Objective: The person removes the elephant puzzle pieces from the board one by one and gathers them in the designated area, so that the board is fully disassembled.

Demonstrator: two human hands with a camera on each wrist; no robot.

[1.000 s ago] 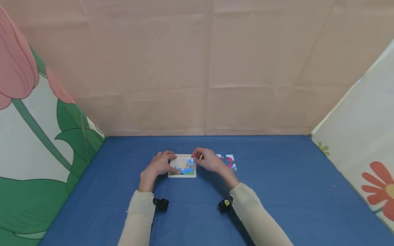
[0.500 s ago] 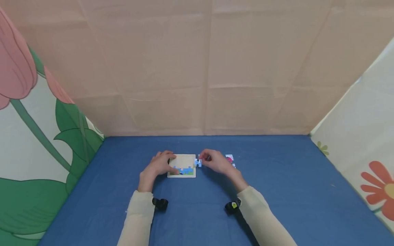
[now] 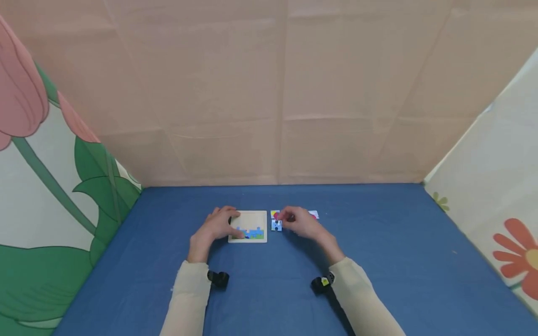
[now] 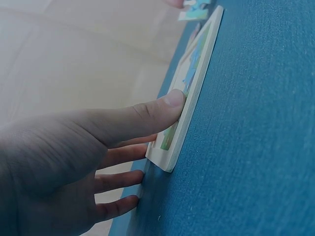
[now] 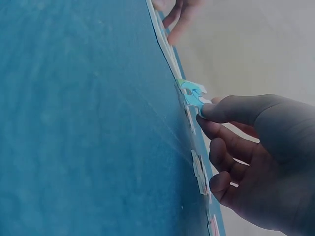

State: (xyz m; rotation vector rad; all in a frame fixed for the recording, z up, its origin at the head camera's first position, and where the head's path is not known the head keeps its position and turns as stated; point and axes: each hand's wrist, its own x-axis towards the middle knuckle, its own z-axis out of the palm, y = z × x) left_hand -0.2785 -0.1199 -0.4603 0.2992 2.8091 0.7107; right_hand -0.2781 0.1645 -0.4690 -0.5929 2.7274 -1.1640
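Note:
My left hand (image 3: pixel 217 224) rests at the left side of a shallow wooden puzzle tray (image 3: pixel 248 241). In the left wrist view its thumb (image 4: pixel 165 105) presses on the tray's face near the front rim, the other fingers extended by the left edge. Joined blue and green pieces (image 3: pixel 254 232) fill the tray's front strip; bare wood shows behind. Just right of the tray, my right hand (image 3: pixel 303 221) pinches a light-blue jigsaw piece (image 5: pixel 193 93) between thumb and index finger, the piece tilted up in the right wrist view.
A yellow and pink piece (image 3: pixel 275 214) lies behind the held one. Another pink and white piece (image 3: pixel 313 214) lies past the right hand, which hides others. Loose pieces (image 5: pixel 199 172) line the blue cloth in the right wrist view. A beige backdrop (image 3: pixel 277 116) rises behind the table.
My right hand has carried the light-blue piece from over the tray's right part to just beyond its right edge. My left hand has stayed on the tray.

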